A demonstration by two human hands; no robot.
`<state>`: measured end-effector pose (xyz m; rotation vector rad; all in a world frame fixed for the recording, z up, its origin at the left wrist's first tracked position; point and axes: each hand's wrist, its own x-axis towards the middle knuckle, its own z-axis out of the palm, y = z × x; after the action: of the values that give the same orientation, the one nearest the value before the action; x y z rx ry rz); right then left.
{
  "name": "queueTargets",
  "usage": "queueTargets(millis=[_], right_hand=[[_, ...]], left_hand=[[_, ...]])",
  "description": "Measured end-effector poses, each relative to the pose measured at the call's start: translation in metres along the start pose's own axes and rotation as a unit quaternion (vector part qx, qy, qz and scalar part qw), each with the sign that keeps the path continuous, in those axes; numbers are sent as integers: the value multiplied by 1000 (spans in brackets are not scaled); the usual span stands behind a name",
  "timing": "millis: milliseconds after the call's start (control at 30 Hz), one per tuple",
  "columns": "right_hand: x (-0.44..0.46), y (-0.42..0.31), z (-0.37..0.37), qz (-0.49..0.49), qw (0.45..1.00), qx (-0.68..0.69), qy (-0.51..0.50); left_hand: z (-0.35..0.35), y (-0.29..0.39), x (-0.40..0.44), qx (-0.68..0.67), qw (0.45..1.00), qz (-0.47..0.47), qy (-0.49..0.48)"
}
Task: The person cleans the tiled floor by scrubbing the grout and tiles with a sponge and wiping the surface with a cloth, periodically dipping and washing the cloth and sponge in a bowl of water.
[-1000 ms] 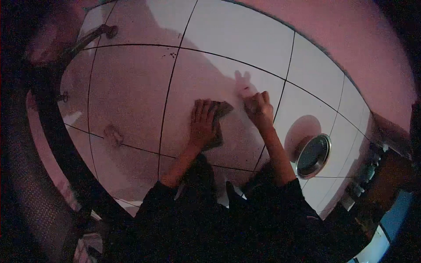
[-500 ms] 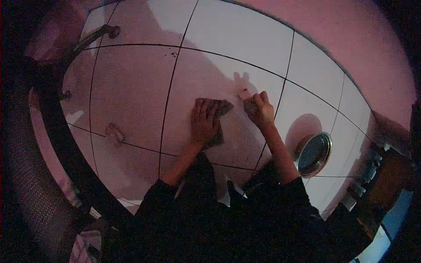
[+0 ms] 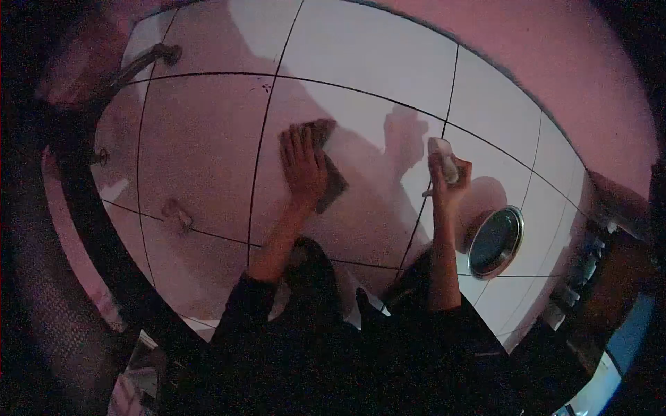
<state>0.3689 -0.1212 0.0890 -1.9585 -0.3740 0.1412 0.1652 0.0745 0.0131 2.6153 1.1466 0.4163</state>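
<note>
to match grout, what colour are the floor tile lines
Grout lines look almost black; head view.

Pink wall [image 3: 562,62], pale floor [image 3: 361,48]

Big white tiles with thin dark lines cover the floor. The pink wall meets it at the top right. A big, soft shadow [image 3: 201,132] makes the left side dim, but the floor by the wall looks brighter. The room's corners are too dark to see well.
</note>
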Motion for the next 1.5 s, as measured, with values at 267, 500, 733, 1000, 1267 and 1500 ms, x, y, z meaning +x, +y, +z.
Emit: queueTargets(millis=[267,500,733,1000,1267,1500], right_hand=[[-29,-21,-25,48,990,115,70],[-34,0,-25,86,989,95,75],[-9,-26,-32,73,981,146,108],[-12,-9,-46,55,991,15,124],[-21,-25,-33,64,969,213,111],[-16,3,-32,47,988,105,104]], left_hand=[[18,48,107,-34,983,181,3],[37,129,88,-78,934,333,-102],[38,148,33,-133,881,433,-140],[30,117,77,-27,988,149,-43],[24,133,64,17,943,308,-125],[30,154,-33,-160,887,391,-184]])
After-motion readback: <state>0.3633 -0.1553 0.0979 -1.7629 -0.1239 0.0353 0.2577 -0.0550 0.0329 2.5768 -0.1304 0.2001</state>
